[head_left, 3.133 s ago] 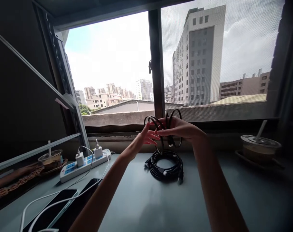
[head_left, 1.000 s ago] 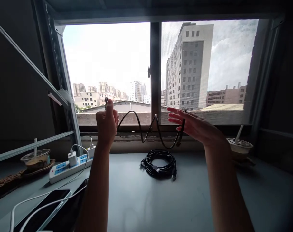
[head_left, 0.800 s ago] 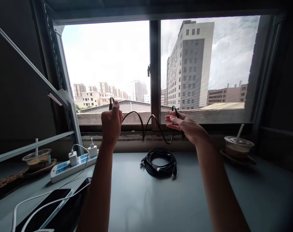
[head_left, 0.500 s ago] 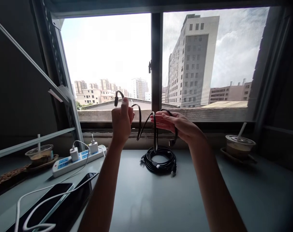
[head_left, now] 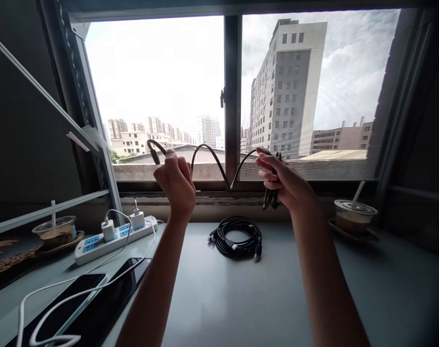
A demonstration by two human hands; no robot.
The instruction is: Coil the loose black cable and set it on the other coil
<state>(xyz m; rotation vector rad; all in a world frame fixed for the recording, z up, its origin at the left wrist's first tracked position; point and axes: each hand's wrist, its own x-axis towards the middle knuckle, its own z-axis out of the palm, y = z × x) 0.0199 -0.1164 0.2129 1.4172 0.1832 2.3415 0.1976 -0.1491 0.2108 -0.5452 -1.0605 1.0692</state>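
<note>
One black cable (head_left: 228,187) hangs in the air between the left grip (head_left: 176,185) and the right grip (head_left: 288,182), rising in an arch and dipping in a V on its way across. The left grip is a fist clamped on the cable near one end, thumb up; the plug (head_left: 155,156) bends over and points down just left of that thumb. The right grip is curled loosely around the cable's gathered loops, which hang below its fingers.

Below and between the two grips, a coiled cable (head_left: 237,252) lies on the surface (head_left: 248,303), its connectors sticking out at the edge. Left of the left grip sits a power strip (head_left: 116,248) with two white adapters, and nearer the body two dark flat devices (head_left: 121,284) lie under a white cord (head_left: 78,291). Farther left stand a lidded cup (head_left: 56,234) and, at the picture's edge, another person's hand (head_left: 0,246). Right of the right grip, a second cup (head_left: 354,219) with a straw stands on a coaster
</note>
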